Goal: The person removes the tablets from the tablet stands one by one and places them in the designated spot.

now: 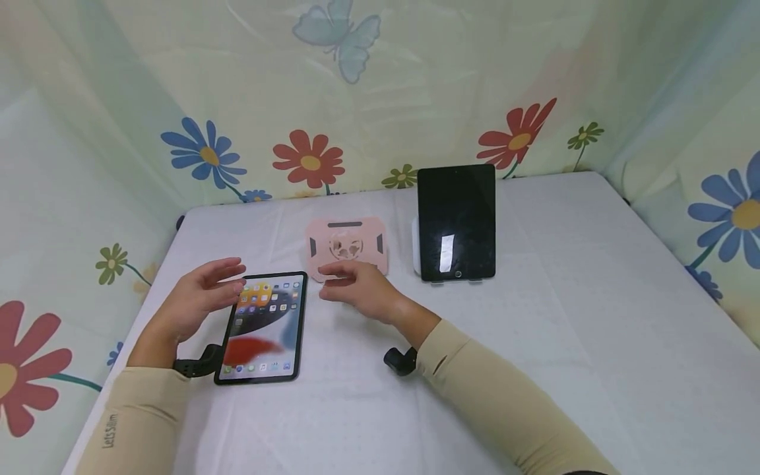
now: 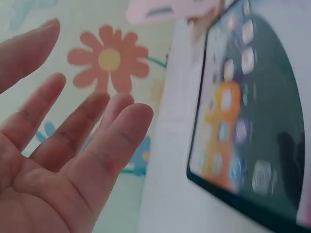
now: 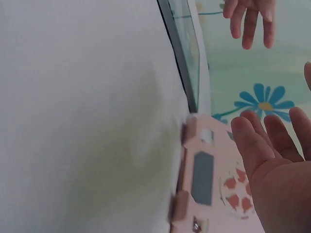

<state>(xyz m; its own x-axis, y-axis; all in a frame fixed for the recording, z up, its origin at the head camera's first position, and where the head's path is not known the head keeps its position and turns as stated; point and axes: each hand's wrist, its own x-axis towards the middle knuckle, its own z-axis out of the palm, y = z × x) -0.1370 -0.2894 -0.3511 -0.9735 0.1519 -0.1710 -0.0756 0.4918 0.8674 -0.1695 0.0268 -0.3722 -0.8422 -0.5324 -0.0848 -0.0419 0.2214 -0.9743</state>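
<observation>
- Flat tablet [image 1: 261, 333]: lying on the left part of the table [image 1: 552, 284].
- Case [image 1: 346, 231]: just behind and right of it.
- Upright tablet [image 1: 456, 221]: right of the case, on a stand [image 1: 416, 244].
- Curtain [image 1: 415, 86]: behind the table.

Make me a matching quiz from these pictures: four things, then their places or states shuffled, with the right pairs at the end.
1. Tablet lying flat
2. Standing tablet
3. Pink case
4. Butterfly

A. Between the two tablets, left to right
B. Printed on the backdrop
C. Screen lit with icons
D. Screen dark

Pairs: 1-C, 2-D, 3-A, 4-B
</observation>
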